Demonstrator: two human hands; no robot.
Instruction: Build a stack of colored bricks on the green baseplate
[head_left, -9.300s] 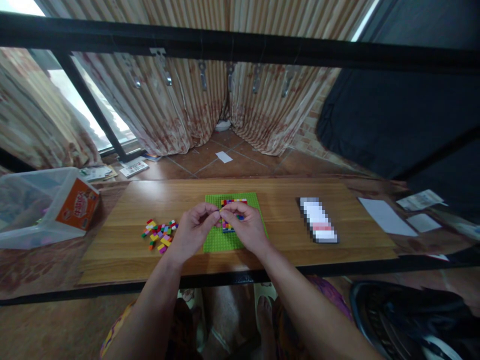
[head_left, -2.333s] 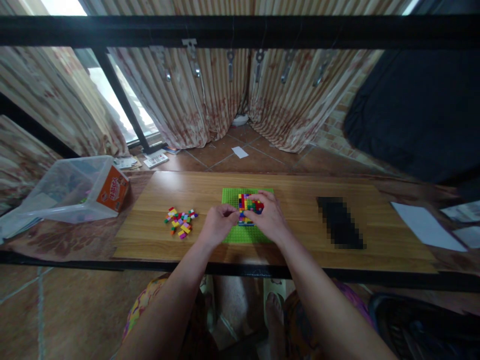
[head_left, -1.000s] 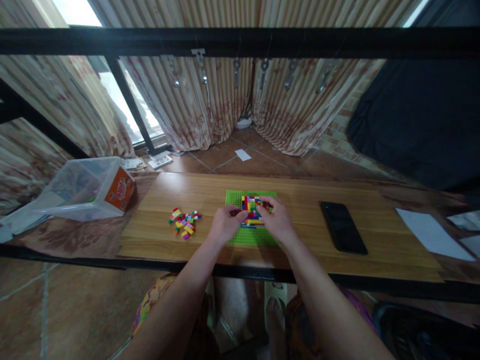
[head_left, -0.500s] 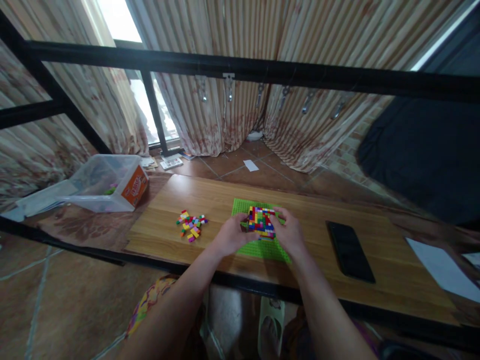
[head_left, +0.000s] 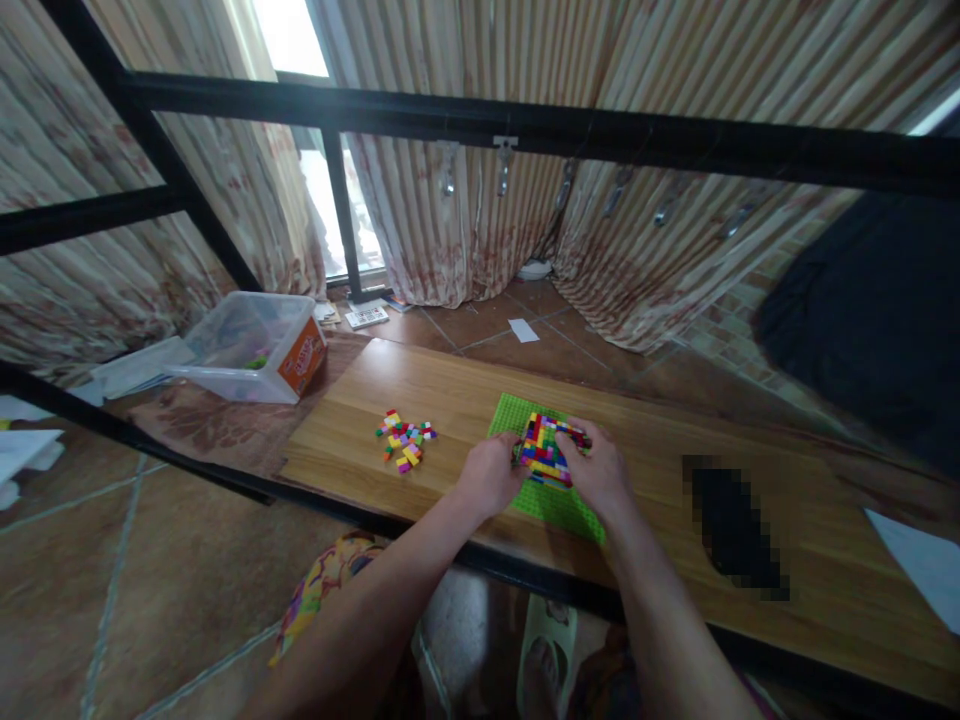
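Observation:
A multicoloured block of toy building bricks is on or just above a green studded baseplate; I cannot tell whether it touches the plate. My left hand grips the block's left side, fingers closed at its edge. On the other side my right hand holds the block's right edge, its thumb on the top face. The far edge of the block is partly covered by the right fingers. Left of the baseplate lies a small heap of loose bricks in several colours.
The wooden table carries a dark, pixelated flat object at right. A white sheet of paper lies beyond it. Left of the table stands a clear plastic bin with an orange label. A black metal bar crosses behind.
The whole view has shifted, so the table things appear farther right. Both hands still hold the brick block, which looks slightly turned. The flat object at right now appears pixelated.

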